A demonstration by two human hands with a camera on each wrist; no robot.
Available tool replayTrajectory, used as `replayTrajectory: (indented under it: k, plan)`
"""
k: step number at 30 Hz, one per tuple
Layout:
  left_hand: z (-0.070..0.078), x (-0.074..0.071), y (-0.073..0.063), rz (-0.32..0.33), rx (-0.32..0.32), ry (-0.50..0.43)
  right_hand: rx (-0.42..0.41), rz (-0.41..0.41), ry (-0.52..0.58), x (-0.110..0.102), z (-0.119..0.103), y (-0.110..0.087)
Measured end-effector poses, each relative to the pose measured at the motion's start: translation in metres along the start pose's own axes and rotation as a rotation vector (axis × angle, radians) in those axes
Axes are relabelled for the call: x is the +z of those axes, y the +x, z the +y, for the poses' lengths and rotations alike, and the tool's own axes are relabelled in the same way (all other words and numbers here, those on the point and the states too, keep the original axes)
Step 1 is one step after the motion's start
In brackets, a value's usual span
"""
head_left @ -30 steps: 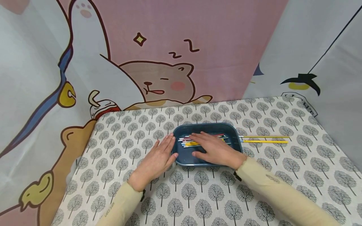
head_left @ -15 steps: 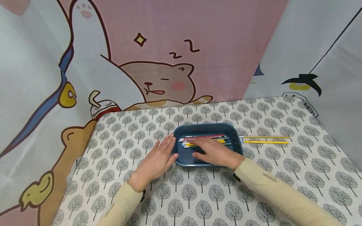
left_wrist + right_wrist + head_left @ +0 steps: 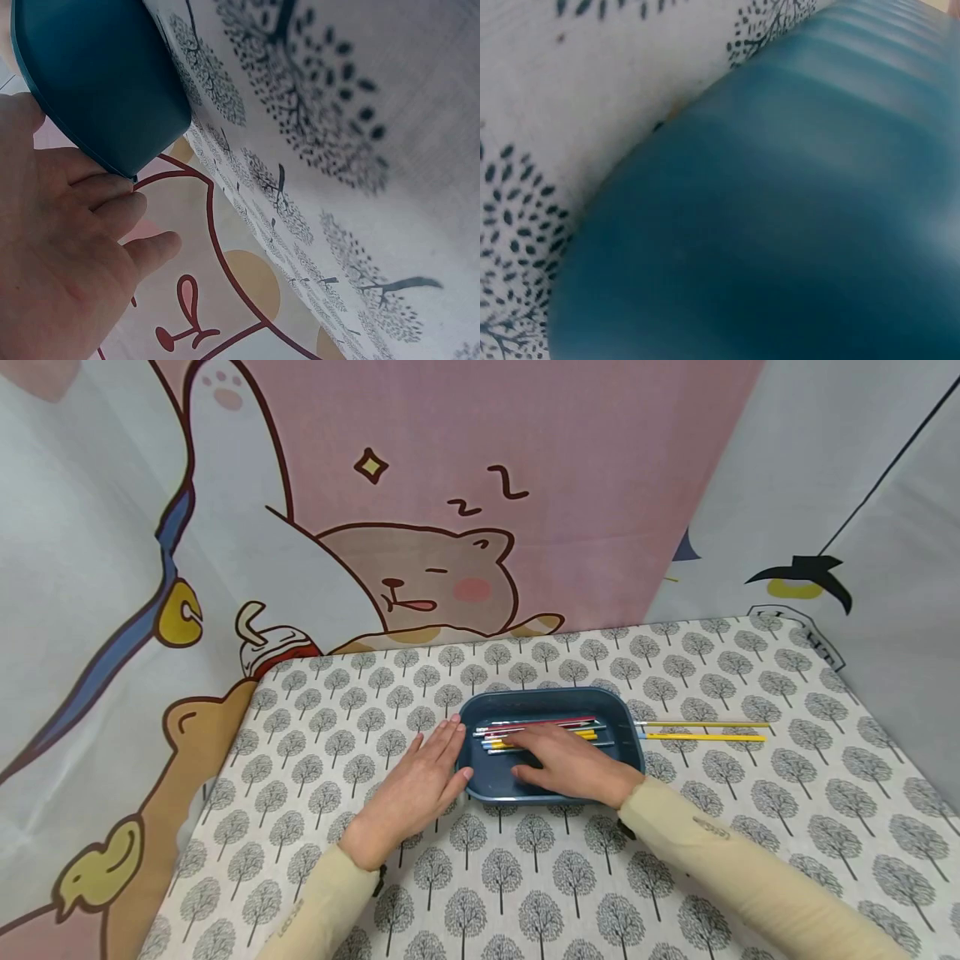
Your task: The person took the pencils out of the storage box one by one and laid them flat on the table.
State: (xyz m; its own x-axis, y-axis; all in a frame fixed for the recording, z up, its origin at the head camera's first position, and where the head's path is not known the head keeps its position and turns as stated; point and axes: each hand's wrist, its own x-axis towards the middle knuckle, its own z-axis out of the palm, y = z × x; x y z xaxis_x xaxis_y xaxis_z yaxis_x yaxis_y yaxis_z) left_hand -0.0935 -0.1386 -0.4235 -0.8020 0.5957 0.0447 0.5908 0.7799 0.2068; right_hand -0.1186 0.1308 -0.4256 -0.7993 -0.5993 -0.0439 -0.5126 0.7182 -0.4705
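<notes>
Pencils (image 3: 501,743) lie in the tray (image 3: 498,774) beneath your right hand (image 3: 566,762), its grip unclear; your left hand (image 3: 411,782), fingers straight, touches the tray.

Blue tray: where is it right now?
In the head view, the blue tray sits slightly right of centre on the tree-print cloth, between the left hand and two yellow pencils, with the right hand partly inside it.
</notes>
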Motion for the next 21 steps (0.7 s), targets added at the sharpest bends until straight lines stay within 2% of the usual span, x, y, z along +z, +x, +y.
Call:
replayTrajectory:
  k: [11,21]
  plan:
    - [0.0002,0.0006,0.0001,0.023,0.01,-0.002,-0.045,0.008,-0.043,0.0023,0.0008,0.0033]
    - [0.0002,0.0008,0.0001,0.017,0.003,-0.007,-0.04,-0.028,-0.001,0.0028,0.0003,0.004]
